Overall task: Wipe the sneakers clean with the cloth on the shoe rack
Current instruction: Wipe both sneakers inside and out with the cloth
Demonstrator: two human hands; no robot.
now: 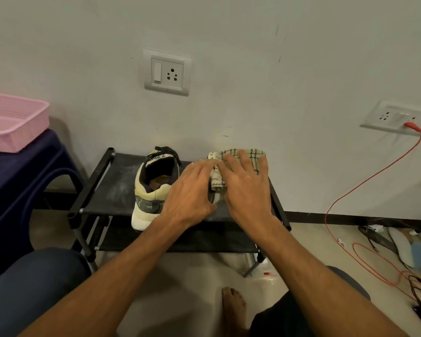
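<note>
I saw both forearms reach out to the shoe rack. Left hand gripped the second sneaker, mostly hidden. Right hand lay spread flat, pressing the checked cloth onto it. The other sneaker sat just left, heel toward me, by the wall.
</note>
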